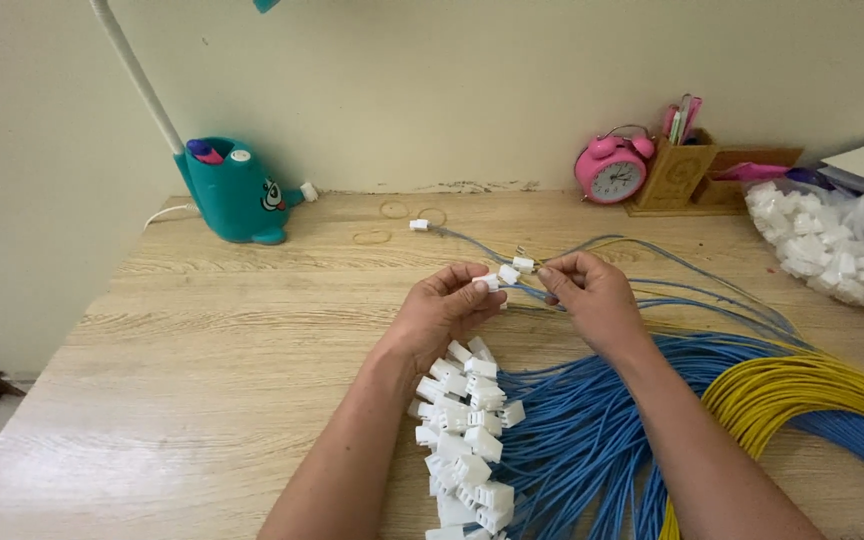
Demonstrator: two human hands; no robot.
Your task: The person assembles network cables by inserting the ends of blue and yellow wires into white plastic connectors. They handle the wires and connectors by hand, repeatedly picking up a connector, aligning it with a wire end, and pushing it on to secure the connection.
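Note:
My left hand [442, 312] pinches a small white plastic connector [493, 281] over the middle of the wooden table [202, 340]. My right hand [589, 293] grips thin blue wires [524, 292] right beside it, and two more white connectors [516, 268] stick up between my fingertips. Another blue wire runs away to a white connector [419, 225] lying farther back. Below my hands lies a bundle of blue wires [592, 430] ending in a heap of white connectors [464, 430], under my left wrist.
A bundle of yellow wires [802, 395] curves at the right. A clear bag of white connectors [832, 250] sits at the far right. At the back stand a teal desk lamp base [235, 190], a pink alarm clock [613, 171] and a wooden pen holder [680, 170]. Rubber bands [392, 211] lie near the wall.

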